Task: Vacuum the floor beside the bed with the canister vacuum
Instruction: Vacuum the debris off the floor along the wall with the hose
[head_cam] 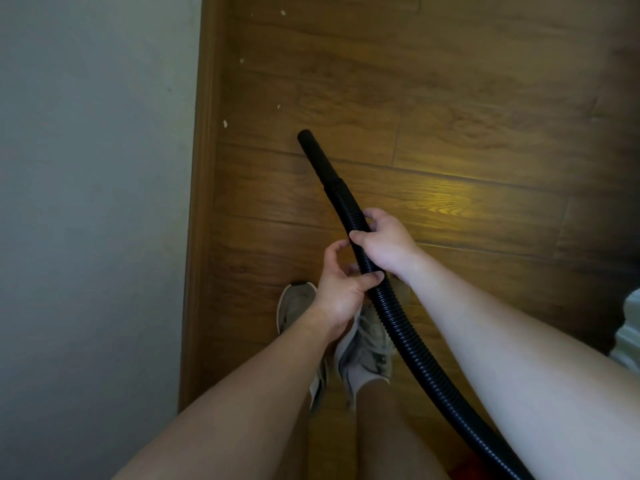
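Observation:
A black ribbed vacuum hose (408, 327) runs from the lower right up to its smooth nozzle end (313, 152), which hangs just above the wooden floor (450, 116). My right hand (384, 242) grips the hose from the right, a little behind the nozzle. Just below it, my left hand (341, 285) wraps the hose from the left. Several small pale crumbs (225, 124) lie on the floor near the wall, ahead and left of the nozzle. The canister is out of view.
A pale wall (90, 202) with a wooden skirting board (199, 202) runs along the left. My feet in grey sneakers (367, 344) stand under the hands. A white object (628, 327) shows at the right edge.

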Motion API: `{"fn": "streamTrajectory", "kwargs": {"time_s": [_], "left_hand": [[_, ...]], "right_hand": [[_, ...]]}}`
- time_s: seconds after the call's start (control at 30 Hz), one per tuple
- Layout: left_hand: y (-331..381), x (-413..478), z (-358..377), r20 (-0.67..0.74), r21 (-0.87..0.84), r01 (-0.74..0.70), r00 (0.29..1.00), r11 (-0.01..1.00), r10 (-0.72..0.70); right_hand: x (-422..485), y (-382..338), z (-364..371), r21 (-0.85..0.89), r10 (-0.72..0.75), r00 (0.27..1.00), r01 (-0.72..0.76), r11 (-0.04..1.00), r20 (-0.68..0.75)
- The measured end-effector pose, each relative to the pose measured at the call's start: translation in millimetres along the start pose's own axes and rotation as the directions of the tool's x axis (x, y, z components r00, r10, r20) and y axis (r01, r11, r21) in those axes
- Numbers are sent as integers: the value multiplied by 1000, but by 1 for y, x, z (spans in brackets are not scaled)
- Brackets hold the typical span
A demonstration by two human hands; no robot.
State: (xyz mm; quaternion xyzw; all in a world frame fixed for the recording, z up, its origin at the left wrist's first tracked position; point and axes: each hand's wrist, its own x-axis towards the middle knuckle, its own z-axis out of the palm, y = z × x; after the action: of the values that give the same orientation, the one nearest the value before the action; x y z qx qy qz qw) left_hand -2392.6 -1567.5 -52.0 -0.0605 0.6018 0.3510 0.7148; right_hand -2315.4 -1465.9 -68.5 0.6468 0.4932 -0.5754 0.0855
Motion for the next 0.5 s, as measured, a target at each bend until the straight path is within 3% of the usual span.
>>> {"fn": "streamTrajectory", "kwargs": {"time_s": [0.17,0.5], "left_hand": [[15,10,2,-37,-27,-24,999,999,23],[29,29,10,-133,-89,-34,991,995,22]], "right_hand": [[16,-15,-9,40,-49,997,46,998,56],[49,-31,-14,-81,-80,989,91,993,125]]}}
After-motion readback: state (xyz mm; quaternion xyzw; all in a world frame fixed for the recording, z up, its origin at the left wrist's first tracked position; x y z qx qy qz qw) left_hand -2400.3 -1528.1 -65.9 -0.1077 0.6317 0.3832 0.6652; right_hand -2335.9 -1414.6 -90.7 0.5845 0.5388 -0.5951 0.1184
